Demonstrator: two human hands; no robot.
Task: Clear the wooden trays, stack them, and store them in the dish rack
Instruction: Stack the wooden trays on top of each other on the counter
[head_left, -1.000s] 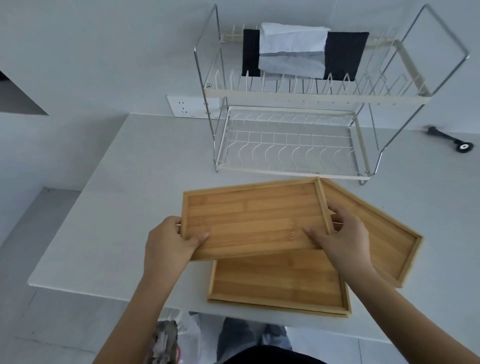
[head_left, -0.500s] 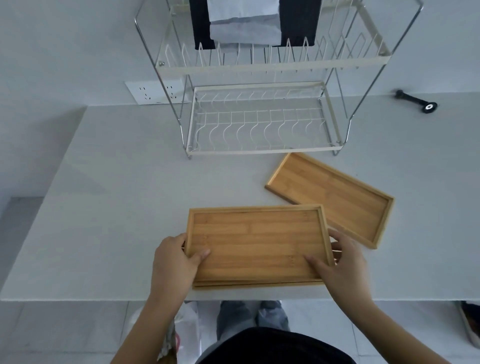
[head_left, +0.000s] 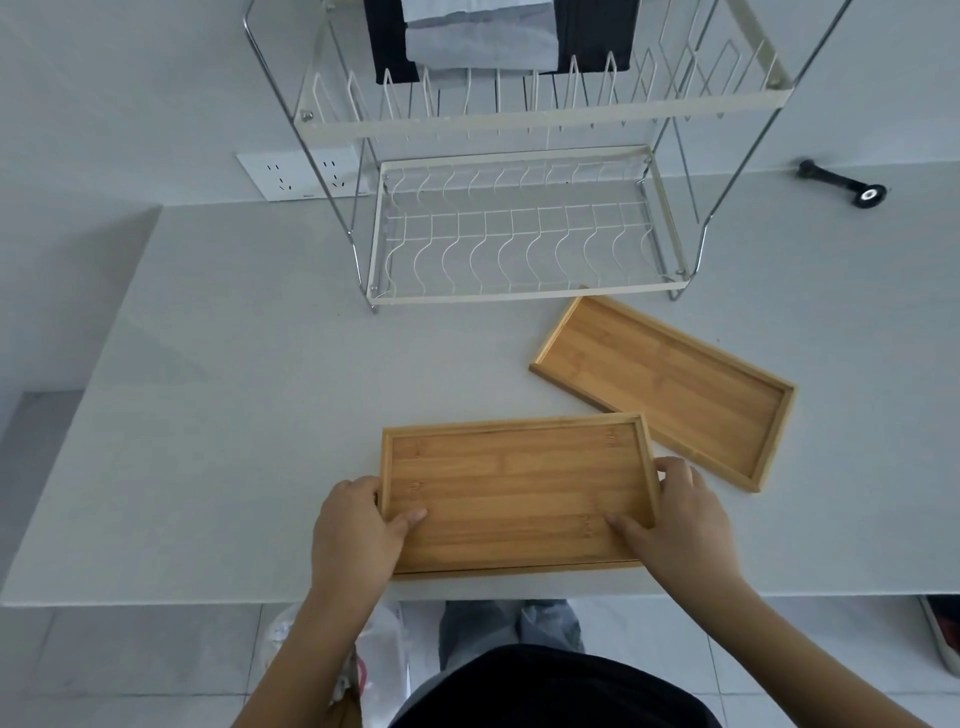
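An empty wooden tray (head_left: 514, 493) lies squarely on top of a second tray, whose front edge (head_left: 519, 569) shows beneath it, near the table's front edge. My left hand (head_left: 353, 525) grips the stack's left short side, thumb inside the tray. My right hand (head_left: 680, 519) grips the right short side the same way. A third wooden tray (head_left: 670, 387) lies empty and angled to the right, just beyond my right hand. The two-tier wire dish rack (head_left: 519, 296) stands at the back of the table; its lower shelf is empty.
Folded grey and black cloths (head_left: 478, 39) sit in the rack's upper tier. A black tool (head_left: 844, 184) lies at the back right of the white table (head_left: 234, 415). A wall socket (head_left: 291, 174) is left of the rack. A plastic bag (head_left: 374, 654) is on the floor.
Both hands brought the top tray down and toward me, squaring it onto the tray below. The view has tilted down and closer; the third tray now lies uncovered on the right.
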